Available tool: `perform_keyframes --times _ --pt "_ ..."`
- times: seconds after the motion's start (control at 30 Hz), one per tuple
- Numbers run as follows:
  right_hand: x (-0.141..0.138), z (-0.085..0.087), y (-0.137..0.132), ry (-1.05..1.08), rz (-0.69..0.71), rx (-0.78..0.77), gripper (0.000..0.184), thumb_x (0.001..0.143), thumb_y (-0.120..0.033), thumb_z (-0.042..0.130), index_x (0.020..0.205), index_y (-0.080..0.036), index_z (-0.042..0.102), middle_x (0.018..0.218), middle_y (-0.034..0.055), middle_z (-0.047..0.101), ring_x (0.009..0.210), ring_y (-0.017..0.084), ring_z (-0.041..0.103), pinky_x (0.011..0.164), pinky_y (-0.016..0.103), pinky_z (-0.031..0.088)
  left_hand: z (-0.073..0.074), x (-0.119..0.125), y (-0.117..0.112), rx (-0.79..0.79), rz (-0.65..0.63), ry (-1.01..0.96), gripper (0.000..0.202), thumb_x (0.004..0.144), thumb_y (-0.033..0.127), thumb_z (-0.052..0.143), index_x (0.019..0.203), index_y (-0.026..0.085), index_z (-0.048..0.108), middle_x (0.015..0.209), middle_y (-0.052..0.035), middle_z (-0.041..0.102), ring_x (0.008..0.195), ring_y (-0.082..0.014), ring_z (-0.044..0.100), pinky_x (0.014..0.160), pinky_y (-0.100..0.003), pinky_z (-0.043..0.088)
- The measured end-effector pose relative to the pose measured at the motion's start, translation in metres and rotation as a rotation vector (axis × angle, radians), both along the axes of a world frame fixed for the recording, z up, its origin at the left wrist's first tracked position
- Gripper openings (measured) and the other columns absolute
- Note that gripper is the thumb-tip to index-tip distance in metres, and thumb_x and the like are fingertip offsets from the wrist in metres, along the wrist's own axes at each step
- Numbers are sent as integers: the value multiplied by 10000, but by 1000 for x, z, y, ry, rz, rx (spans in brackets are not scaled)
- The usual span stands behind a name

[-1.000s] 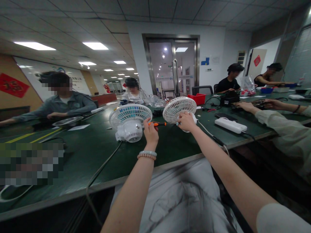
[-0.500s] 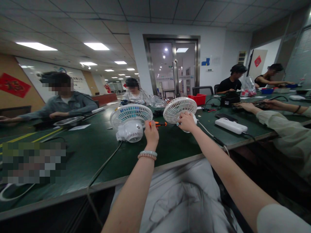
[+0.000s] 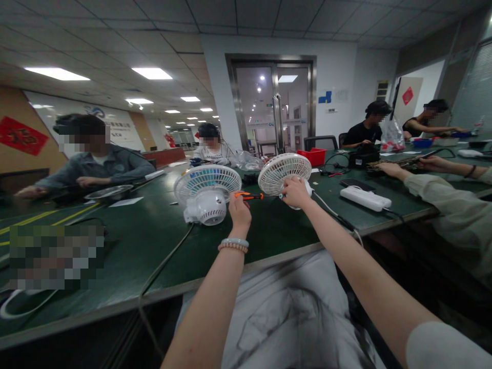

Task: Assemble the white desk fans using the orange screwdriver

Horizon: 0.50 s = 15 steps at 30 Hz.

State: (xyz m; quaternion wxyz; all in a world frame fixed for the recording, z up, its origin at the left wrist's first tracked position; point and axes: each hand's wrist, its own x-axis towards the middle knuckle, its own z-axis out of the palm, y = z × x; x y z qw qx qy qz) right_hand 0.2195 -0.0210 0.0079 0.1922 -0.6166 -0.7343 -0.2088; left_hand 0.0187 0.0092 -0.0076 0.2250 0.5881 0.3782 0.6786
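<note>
My left hand (image 3: 239,210) is closed round the orange-and-black handle of a screwdriver (image 3: 249,196), whose shaft points right toward the back of a small white fan (image 3: 283,172). My right hand (image 3: 295,192) grips that fan at its rear housing, its grille facing away. A second white fan (image 3: 206,192) stands on the green table (image 3: 130,246) just left of my left hand, not touched. A bead bracelet sits on my left wrist.
A white power strip (image 3: 364,198) with its cable lies right of the fan. A red bin (image 3: 311,155) stands behind. Another person's arms (image 3: 415,177) reach in from the right. Other people sit along the far side and at the left. A grey cable (image 3: 161,266) runs over the table's front edge.
My hands, the screwdriver and both fans hold their places. The person at the left has shifted slightly.
</note>
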Motion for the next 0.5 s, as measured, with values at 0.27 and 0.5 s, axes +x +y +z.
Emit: perform_keyframes --times 0.27,0.5 --pt "1 1 0 -6 8 -2 262 780 -374 493 896 -245 690 1102 65 518 1025 264 355 822 418 270 -2 0 1 -14 24 24 288 858 420 329 838 176 482 500 47 405 447 -101 407 473 -255 334" --pt "0 2 -2 -3 -4 -14 260 783 -371 497 901 -250 694 1113 69 515 1029 268 353 826 421 265 -2 -2 2 64 150 126 339 859 453 320 825 173 509 616 -1 495 592 -135 495 593 -281 402"
